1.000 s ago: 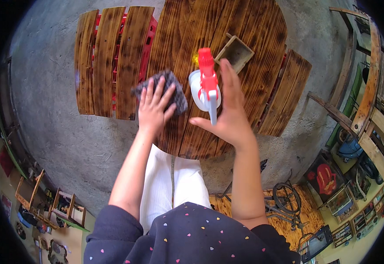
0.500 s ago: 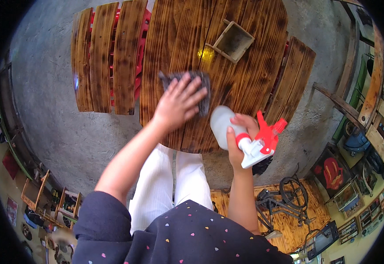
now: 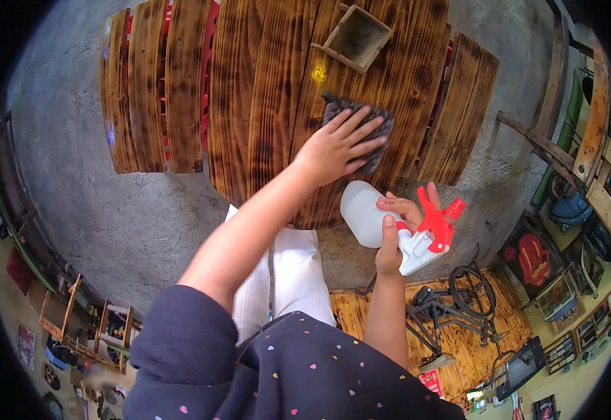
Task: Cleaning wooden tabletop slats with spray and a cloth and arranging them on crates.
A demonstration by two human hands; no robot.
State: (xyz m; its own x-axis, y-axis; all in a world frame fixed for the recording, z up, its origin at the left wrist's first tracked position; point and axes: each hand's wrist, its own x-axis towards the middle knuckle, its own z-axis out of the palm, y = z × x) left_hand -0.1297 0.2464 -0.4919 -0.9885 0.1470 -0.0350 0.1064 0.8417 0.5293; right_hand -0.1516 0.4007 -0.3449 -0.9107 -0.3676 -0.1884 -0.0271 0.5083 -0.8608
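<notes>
Your left hand [image 3: 328, 154] lies flat, fingers spread, on the probably soft, light cloth [image 3: 373, 157] toward the table's [image 3: 263, 126] near right edge, while your right hand [image 3: 389, 246] curls round the spray bottle [image 3: 361, 213] by that edge, likely slippery, best held at its neck.

A dark grey, textured cloth [image 3: 374, 158] is pressed flat on a brown, dark-streaked wooden tabletop [image 3: 270, 105]. A translucent white plastic spray bottle [image 3: 361, 215] with a red-and-white trigger head is held tilted at its near edge.
</notes>
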